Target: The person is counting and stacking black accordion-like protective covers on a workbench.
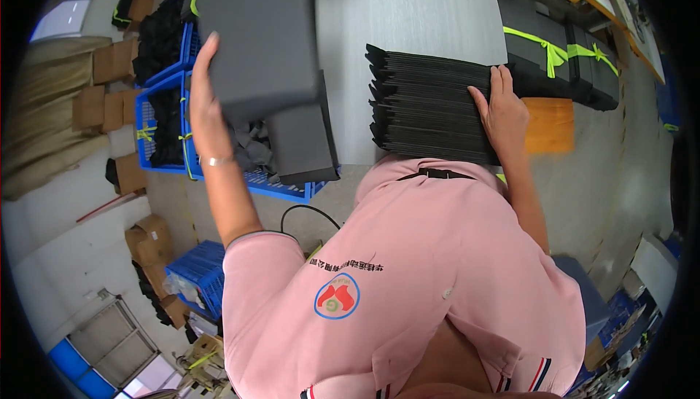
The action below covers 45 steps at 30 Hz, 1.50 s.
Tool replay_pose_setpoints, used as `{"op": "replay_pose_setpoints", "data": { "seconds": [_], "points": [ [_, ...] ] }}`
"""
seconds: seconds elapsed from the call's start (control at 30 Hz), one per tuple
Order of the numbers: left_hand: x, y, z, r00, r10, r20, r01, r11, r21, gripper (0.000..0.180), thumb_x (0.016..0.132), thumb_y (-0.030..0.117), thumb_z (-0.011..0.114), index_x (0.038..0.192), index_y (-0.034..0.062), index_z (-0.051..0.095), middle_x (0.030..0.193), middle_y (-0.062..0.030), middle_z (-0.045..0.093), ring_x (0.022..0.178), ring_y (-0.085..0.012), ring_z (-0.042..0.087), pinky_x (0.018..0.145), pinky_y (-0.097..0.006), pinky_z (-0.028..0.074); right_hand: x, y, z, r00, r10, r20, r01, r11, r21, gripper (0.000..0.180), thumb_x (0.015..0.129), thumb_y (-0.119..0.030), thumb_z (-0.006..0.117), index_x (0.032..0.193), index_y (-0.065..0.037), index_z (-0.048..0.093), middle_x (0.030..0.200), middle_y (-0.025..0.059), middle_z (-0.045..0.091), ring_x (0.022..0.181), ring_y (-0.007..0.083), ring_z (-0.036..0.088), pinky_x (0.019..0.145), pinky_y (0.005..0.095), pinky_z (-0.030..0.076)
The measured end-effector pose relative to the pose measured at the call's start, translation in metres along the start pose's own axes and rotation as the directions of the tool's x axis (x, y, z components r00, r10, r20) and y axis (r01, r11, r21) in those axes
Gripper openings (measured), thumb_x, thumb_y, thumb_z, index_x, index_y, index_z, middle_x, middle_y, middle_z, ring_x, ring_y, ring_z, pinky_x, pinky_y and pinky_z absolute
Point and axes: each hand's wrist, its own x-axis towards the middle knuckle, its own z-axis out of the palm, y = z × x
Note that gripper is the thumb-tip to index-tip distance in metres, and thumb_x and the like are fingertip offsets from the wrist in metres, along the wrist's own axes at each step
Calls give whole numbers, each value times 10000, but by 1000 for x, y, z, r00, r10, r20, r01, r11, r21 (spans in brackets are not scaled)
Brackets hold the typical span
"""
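My left hand (205, 100) is at the left edge of a large dark grey slab (259, 31), one digit extended along its side and the other fingers hidden by it. This slab, slightly blurred, overlaps a second grey stack (302, 140). On the pale table (430, 9), near my body, lies a thick pile of black fabric pieces (437, 107) with jagged left ends. Across the right end of that pile my right hand (505, 111) rests, fingers stretched flat and thumb apart.
Blue plastic crates (162, 118) with dark pieces line the left side, beside cardboard boxes (117, 60). Dark bundles tied with yellow-green strips (550, 53) lie to the right, near an orange-brown board (550, 126). Another blue crate (200, 275) stands on the floor at lower left.
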Motion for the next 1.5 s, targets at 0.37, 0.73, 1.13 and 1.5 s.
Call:
{"op": "replay_pose_setpoints", "data": {
  "seconds": [0.37,0.73,1.13,1.5],
  "points": [
    [-74,-153,-180,891,-437,-123,429,899,-88,553,900,389,769,1297,25,642,1228,-119,697,1108,-261,669,960,-394,552,-3,0,7,996,-41,-76,36,997,-68,576,950,-516,656,1255,-31,598,1294,92,631,584,189,652,550,296,534],
    [-79,-150,-176,915,-402,-20,399,913,-85,583,932,400,740,1336,2,607,1249,-128,689,1119,-277,669,971,-421,555,-9,-1,9,996,-6,-83,2,999,-47,603,955,-535,639,1272,-25,581,1327,90,598,593,185,634,546,288,526],
    [-36,-109,14,877,115,467,-427,632,647,620,921,244,755,1443,-9,536,1542,-188,477,1457,-269,424,1185,-385,342,-5,3,6,998,5,-61,-10,996,-84,632,930,-539,661,1286,-23,580,1339,119,602,590,209,619,554,323,518],
    [11,-172,189,384,-351,854,-869,176,463,879,802,747,684,1279,9,689,1045,-237,692,1010,-390,658,905,-449,517,-66,36,-29,906,363,-220,-222,848,482,296,978,-98,637,1261,-24,589,1323,184,584,1056,397,620,831,384,542]
  ]
}}
